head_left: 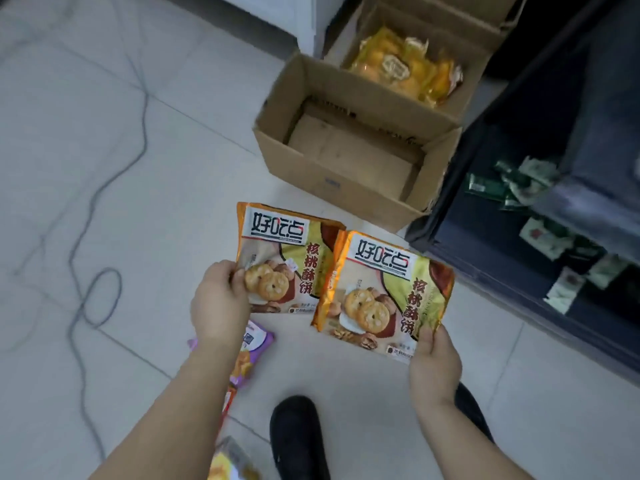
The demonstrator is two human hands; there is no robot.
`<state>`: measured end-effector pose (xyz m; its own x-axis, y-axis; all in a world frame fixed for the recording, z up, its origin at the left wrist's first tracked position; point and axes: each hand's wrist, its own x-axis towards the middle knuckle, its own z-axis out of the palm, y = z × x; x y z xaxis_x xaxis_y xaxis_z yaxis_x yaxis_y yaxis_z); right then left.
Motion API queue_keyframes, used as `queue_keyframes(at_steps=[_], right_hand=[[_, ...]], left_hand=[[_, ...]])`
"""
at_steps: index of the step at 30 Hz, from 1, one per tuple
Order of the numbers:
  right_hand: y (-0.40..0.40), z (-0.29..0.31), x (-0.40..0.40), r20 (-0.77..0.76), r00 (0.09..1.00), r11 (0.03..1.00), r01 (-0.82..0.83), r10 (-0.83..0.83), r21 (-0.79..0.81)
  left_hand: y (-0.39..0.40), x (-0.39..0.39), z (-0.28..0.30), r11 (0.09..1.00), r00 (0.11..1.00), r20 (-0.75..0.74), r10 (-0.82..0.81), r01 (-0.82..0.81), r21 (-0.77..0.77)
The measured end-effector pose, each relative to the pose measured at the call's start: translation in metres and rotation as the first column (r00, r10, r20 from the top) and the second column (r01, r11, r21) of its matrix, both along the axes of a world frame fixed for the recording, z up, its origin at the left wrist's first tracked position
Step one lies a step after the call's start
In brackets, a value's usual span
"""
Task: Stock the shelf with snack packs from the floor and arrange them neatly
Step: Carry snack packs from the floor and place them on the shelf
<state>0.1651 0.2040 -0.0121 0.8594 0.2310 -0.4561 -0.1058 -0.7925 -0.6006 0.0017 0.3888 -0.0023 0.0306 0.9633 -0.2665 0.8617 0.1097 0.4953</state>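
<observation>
- While two matching walnut-biscuit packs are held above the floor [104, 133], the carrying step is judged to be in hand: the left pack [277, 251] is pinched at its lower left edge by the left hand [220, 303], and the right pack [384, 292] is gripped at its lower right corner by the right hand [434, 362].
- Both sets of fingers are curled onto their packs; the right pack overlaps the left one's edge.
- A swing to the right toward the dark shelf [540, 188] is called for next, where green-and-white packets [519, 185] already lie untidily, so room must be found.
- More stock is left on the floor: a purple pack [256, 341] beneath the left wrist, and others lower down.
- An empty carton [346, 161] and a carton of yellow packs [405, 67] stand beside the shelf, near the path.
- A cable [97, 237] trails across the tiles, well apart to the left.
- A black shoe [298, 438] is seen below.
</observation>
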Motion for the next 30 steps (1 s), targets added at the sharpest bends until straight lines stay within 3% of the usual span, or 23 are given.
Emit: queue_keyframes(at_steps=[8, 15, 22, 30], right_hand=[[0.077, 0.283, -0.004, 0.117, 0.993, 0.955, -0.065, 0.032, 0.289], [0.060, 0.484, 0.015, 0.299, 0.954, 0.871, -0.129, -0.022, 0.475], [0.002, 0.620, 0.031, 0.446, 0.882, 0.771, -0.177, -0.152, 0.612], [-0.048, 0.703, 0.052, 0.509, 0.798, 0.688, -0.171, -0.323, 0.705]], left_hand=[[0.023, -0.013, 0.285, 0.980, 0.973, 0.226, 0.054, -0.096, 0.176], [0.022, -0.014, 0.475, 0.934, 0.918, 0.395, -0.023, -0.122, 0.336], [0.009, 0.028, 0.616, 0.877, 0.789, 0.557, -0.259, -0.050, 0.479], [-0.042, 0.094, 0.700, 0.819, 0.653, 0.592, -0.473, 0.078, 0.568]])
